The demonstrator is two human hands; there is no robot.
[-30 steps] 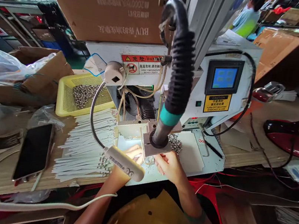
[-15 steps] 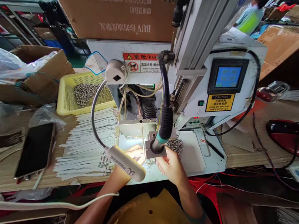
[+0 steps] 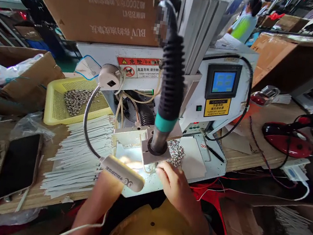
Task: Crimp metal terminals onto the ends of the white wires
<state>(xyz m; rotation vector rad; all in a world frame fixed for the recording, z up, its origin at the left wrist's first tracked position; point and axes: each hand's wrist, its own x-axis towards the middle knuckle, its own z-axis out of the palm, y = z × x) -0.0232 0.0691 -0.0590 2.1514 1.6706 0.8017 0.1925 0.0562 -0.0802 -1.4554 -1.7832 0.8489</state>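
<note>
My right hand (image 3: 174,183) is at the front of a white bench machine, fingers curled and thumb and forefinger close together under its tool head. Anything between those fingertips is too small to make out. My left hand (image 3: 132,163) lies left of the same spot, mostly behind a white lamp head (image 3: 122,173) and washed out by its light. Above both hands, a soldering-iron-like tool with a teal collar (image 3: 165,123) and black ribbed sleeve passes through a metal bracket (image 3: 153,158). Just behind my right hand is a pile of small pale pieces (image 3: 177,153) with dark and red marks.
Many thin white strips (image 3: 78,157) lie to the left, with a yellow basket (image 3: 53,112) of small pieces behind them. A black phone (image 3: 17,167) rests farther left. The machine carries a touchscreen (image 3: 223,82) and a hot-surface warning label (image 3: 138,67). Another person (image 3: 243,24) is in the background.
The tool with the teal collar has risen above its bracket. My right hand has drawn slightly apart from my left. The whole view has shifted a little.
</note>
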